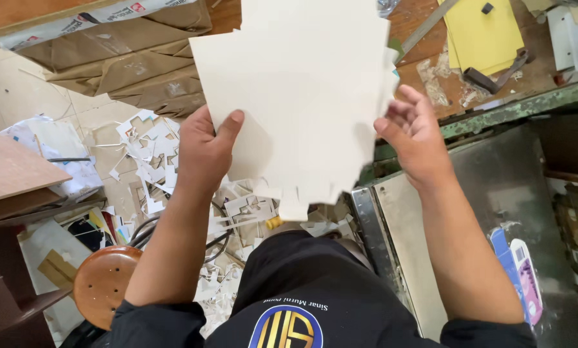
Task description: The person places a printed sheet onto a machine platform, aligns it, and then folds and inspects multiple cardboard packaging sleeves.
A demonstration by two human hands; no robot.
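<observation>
Stack of cream card sheets [302, 90] held up in front of the person, above the littered floor. Left hand [205, 145] grips the stack's lower left edge, thumb on top. Right hand [412, 132] touches its right edge, fingers loosely spread. Paper offcuts [153, 154] lie below the stack; yellow sheets [482, 32] on the table to its right.

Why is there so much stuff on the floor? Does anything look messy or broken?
Yes. White card scraps with holes cut in them lie strewn over the tiled floor below the left hand. The card stack it holds has ragged, notched bottom edges.
</observation>
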